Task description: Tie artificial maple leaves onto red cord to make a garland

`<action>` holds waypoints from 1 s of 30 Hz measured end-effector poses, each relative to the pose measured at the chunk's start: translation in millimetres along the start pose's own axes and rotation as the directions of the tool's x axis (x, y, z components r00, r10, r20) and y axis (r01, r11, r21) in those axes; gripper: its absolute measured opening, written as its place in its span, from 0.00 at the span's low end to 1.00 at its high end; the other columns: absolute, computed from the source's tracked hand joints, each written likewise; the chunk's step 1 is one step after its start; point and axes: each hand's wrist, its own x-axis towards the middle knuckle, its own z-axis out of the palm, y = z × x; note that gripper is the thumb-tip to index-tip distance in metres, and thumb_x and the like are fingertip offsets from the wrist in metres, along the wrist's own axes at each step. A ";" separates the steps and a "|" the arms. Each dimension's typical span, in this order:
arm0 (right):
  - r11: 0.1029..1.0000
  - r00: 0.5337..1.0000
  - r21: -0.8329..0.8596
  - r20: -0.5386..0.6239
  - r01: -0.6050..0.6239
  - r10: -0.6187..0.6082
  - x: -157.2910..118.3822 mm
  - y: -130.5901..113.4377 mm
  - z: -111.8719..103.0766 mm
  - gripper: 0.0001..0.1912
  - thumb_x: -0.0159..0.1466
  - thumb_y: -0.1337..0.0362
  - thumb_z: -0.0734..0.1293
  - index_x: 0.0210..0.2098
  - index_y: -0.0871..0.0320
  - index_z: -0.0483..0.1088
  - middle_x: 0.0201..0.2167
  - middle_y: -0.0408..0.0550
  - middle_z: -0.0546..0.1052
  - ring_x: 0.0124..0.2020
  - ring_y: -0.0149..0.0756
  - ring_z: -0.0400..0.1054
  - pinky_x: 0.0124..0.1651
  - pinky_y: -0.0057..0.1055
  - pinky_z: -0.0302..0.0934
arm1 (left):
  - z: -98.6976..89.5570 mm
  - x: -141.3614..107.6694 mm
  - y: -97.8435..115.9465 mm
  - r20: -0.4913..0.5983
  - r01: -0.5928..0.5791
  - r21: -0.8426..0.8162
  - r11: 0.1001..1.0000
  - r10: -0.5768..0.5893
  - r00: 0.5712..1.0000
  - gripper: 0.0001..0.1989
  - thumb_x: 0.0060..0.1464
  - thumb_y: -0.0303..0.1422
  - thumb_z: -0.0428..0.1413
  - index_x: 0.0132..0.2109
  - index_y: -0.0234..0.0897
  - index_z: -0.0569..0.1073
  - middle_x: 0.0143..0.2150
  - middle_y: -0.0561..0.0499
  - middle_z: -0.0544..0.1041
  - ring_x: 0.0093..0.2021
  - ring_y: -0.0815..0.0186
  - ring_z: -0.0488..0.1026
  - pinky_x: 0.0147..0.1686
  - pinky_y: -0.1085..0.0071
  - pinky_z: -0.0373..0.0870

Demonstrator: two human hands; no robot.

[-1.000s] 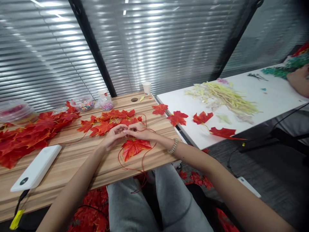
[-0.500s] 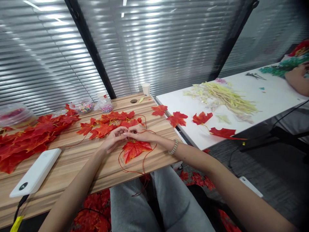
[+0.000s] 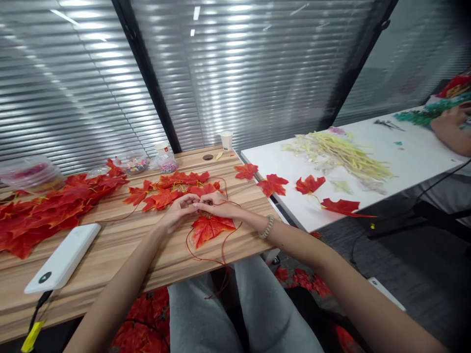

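Note:
My left hand (image 3: pixel 181 210) and my right hand (image 3: pixel 216 204) meet fingertip to fingertip above the wooden table. Both are closed in a pinch at the stem end of a red maple leaf (image 3: pixel 210 228), which lies just below my right hand. What exactly sits between the fingertips is too small to tell. A thin red cord (image 3: pixel 223 245) loops around this leaf and hangs over the table edge; part of it passes over my right hand. Behind the hands lies a cluster of red leaves (image 3: pixel 162 198) with yellowish stems.
A leaf pile (image 3: pixel 47 213), white power bank (image 3: pixel 62 257) and tubs of beads (image 3: pixel 134 163) are at left. Paper cups (image 3: pixel 226 140) stand behind. The white table (image 3: pixel 371 147) bears yellow stems (image 3: pixel 349 157); another person's hand (image 3: pixel 452 120) is at far right.
The view has shifted slightly, so the table and its items appear a little further right. My hands stay together at the leaf's stem end, with little change in their pose.

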 end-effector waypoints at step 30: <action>0.966 0.958 0.187 -0.191 -0.177 0.212 1.4 -3.4 1.6 0.15 0.61 0.55 0.59 0.29 0.59 0.70 0.28 0.44 0.71 0.32 0.31 0.65 0.35 0.26 0.57 | -10.2 -6.9 13.2 -0.158 -0.326 0.671 0.666 0.558 0.815 0.07 0.50 0.31 0.54 0.38 0.39 0.74 0.36 0.48 0.74 0.38 0.63 0.70 0.41 0.67 0.63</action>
